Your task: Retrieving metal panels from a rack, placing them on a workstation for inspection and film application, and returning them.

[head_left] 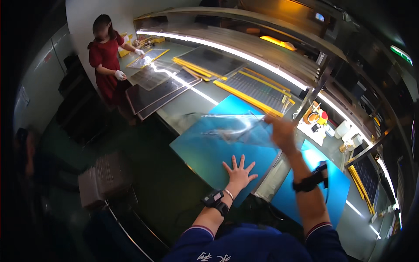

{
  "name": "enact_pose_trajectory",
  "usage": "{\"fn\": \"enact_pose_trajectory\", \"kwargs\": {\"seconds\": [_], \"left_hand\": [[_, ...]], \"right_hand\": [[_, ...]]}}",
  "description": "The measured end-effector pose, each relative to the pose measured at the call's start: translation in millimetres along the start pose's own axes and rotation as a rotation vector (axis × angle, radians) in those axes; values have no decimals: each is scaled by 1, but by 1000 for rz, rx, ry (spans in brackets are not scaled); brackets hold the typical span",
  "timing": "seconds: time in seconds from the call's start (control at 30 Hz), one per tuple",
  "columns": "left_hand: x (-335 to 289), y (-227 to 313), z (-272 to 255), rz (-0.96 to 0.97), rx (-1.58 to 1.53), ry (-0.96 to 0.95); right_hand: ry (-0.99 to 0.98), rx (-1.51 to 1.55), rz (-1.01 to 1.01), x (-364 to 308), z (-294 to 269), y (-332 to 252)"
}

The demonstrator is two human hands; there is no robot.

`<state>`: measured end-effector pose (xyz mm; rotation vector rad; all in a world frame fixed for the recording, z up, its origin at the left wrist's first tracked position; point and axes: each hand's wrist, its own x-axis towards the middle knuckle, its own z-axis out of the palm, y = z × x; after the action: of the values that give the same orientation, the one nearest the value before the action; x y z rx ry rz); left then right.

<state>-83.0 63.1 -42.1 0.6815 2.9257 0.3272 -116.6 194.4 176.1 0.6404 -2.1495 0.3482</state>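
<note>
My left hand (239,175) lies flat with its fingers spread on a large blue sheet (205,163) on the worktable. Over the far part of that sheet, my right hand (281,133) is raised, its fingers closed on the edge of a clear plastic film (235,126). The film stretches leftward from the hand, shiny and blurred in places. To the right, beneath my right forearm, lies a second blue sheet (336,192). A pale strip (268,181) shows between the two blue sheets.
A person in red with white gloves (104,65) stands at the table's far left, handling clear sheets. Yellow-edged frames (257,91) and dark panels (152,94) lie farther back. Bottles (342,129) stand at right under a lit shelf (244,54). Stacked boxes (104,179) are at lower left.
</note>
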Motion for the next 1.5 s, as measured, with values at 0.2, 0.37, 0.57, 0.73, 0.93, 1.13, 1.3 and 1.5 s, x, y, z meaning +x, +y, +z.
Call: {"fn": "enact_pose_trajectory", "kwargs": {"seconds": [0.2,0.37,0.57,0.73,0.93,1.13,1.3,1.5], "left_hand": [[16,-25,-15,13,-7,-13],[-30,-47,43,279,-777,349],[-117,2,-65,-252,-2243,-499],[-122,42,-123,-268,-2426,-1085],[-119,27,-85,-397,-1676,-1066],[-71,-11,-73,-65,-1165,-1171],[-44,5,-76,86,-1101,-1288],[-23,76,-49,173,-1124,-743]], "right_hand": [[-56,-173,-163,35,-156,-38],[-240,-138,-90,-40,-194,-83],[-207,-291,120,-87,-223,-63],[-540,-149,221,-165,-231,-112],[-501,181,531,-252,-170,-179],[-102,-495,1161,-356,-223,-136],[486,552,2490,-483,-285,-142],[217,461,2024,-462,-330,-98]]}}
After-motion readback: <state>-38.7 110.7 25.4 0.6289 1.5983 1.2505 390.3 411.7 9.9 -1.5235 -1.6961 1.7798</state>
